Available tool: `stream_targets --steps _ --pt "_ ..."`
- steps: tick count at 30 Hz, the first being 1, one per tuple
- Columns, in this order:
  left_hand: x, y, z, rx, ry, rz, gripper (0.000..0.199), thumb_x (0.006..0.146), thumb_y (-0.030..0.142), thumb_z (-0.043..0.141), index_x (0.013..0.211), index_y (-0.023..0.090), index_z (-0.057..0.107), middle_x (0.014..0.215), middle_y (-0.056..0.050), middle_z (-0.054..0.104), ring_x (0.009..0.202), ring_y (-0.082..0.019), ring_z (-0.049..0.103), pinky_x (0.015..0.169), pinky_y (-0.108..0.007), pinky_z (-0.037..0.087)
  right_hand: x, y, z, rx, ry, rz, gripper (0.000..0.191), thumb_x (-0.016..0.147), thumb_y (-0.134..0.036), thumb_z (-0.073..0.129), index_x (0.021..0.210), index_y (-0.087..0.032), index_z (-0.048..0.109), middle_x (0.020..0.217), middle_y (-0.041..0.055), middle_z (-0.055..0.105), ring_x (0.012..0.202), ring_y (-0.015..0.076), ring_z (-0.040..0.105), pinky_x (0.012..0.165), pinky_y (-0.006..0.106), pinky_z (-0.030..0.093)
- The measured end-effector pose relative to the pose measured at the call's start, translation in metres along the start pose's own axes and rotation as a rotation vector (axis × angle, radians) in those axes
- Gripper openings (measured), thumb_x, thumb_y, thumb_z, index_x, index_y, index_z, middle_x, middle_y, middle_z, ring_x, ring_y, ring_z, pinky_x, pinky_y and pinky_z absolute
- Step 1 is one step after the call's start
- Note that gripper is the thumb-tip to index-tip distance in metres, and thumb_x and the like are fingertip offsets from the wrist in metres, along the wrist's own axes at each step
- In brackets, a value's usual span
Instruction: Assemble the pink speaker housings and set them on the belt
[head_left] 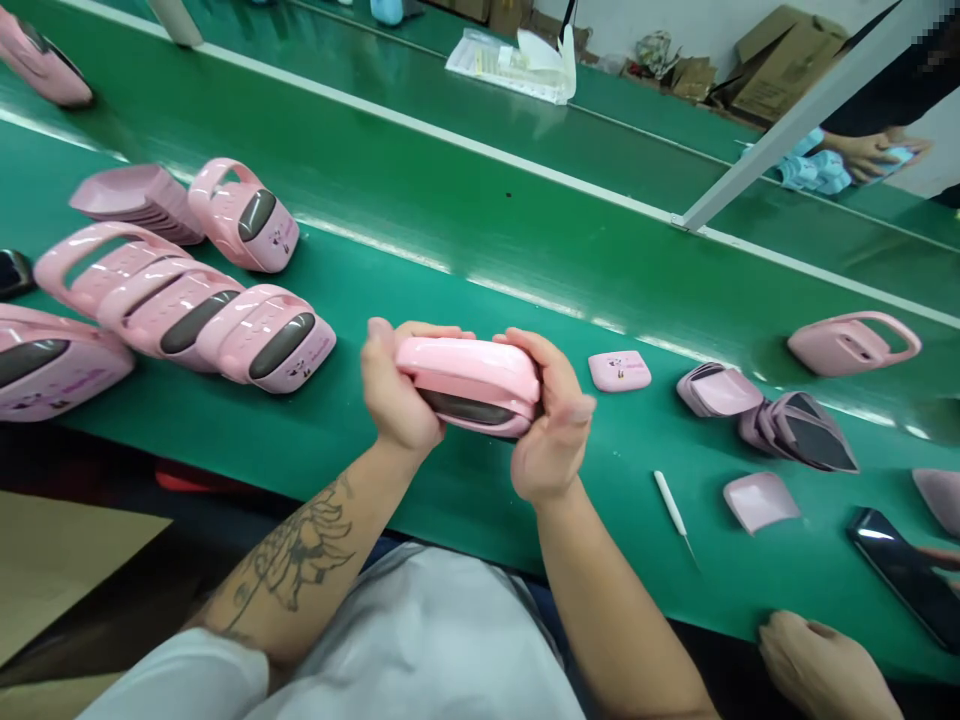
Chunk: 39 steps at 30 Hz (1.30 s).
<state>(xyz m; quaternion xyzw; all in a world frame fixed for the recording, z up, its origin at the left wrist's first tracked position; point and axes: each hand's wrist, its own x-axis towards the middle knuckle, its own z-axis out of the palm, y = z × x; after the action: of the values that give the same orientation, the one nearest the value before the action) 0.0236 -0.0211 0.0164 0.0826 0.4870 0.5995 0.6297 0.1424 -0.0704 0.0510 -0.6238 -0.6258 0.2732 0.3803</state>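
Pink casing [469, 362] is at the centre of the frame, above the green surface [472, 490], its long axis running left to right and dipping slightly rightward. Its dark panel [465, 408] faces the bottom edge. The left hand [403, 388] is cupped against the left end; the right hand [551, 420] curls around the right end, thumb lifted away. Where the far fingertips press seems hidden. A white-handled pick [670, 502] lies right of centre, near a printed pink plate [619, 371].
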Motion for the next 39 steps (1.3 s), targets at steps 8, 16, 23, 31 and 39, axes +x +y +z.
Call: stream_targets --steps 8,16,23,31,39 --pt "-0.024 0.018 -0.041 0.001 -0.059 -0.23 0.058 0.099 0.07 0.064 0.083 0.015 0.076 0.086 -0.011 0.077 0.08 -0.024 0.075 0.078 -0.034 0.066 -0.043 -0.015 -0.016 -0.077 -0.113 0.059 0.089 0.094 -0.07 0.076 0.164 -0.022 0.047 0.156 0.0129 0.059 0.145 0.0205 0.064 0.126 0.039 0.059" --pt "-0.036 0.063 -0.109 0.918 -0.754 0.157 0.103 0.069 0.061 0.104 0.157 0.025 0.067 0.149 -0.014 0.072 0.131 -0.035 0.075 0.106 -0.036 0.065 -0.074 -0.013 -0.039 0.083 -0.35 0.281 0.087 0.093 -0.073 0.075 0.161 -0.024 0.052 0.156 0.0106 0.061 0.141 0.0199 0.068 0.12 0.036 0.061" --pt "-0.044 0.058 -0.095 1.003 -0.814 0.185 0.082 0.07 0.05 0.104 0.142 0.024 0.075 0.134 -0.009 0.081 0.108 -0.026 0.083 0.082 -0.024 0.069 -0.081 -0.015 -0.038 0.075 -0.441 0.259 0.084 0.097 -0.068 0.073 0.161 -0.02 0.049 0.155 0.0131 0.061 0.142 0.0188 0.065 0.126 0.039 0.059" --pt "-0.049 0.048 -0.096 0.952 -0.756 0.234 0.078 0.067 0.055 0.106 0.133 0.024 0.079 0.121 -0.007 0.083 0.098 -0.023 0.083 0.076 -0.022 0.067 -0.081 -0.012 -0.045 0.138 -0.483 0.286 0.086 0.099 -0.069 0.07 0.167 -0.024 0.043 0.163 0.0104 0.053 0.151 0.0193 0.061 0.133 0.043 0.055" --pt "-0.066 0.032 -0.097 0.9 -0.842 0.468 0.06 0.082 0.032 0.097 0.133 0.022 0.068 0.123 -0.009 0.077 0.11 -0.023 0.076 0.097 -0.032 0.064 -0.08 -0.04 -0.055 -0.235 -0.628 0.285 0.082 0.108 -0.05 0.06 0.178 -0.019 0.031 0.18 0.0121 0.034 0.171 0.0202 0.041 0.138 0.044 0.054"
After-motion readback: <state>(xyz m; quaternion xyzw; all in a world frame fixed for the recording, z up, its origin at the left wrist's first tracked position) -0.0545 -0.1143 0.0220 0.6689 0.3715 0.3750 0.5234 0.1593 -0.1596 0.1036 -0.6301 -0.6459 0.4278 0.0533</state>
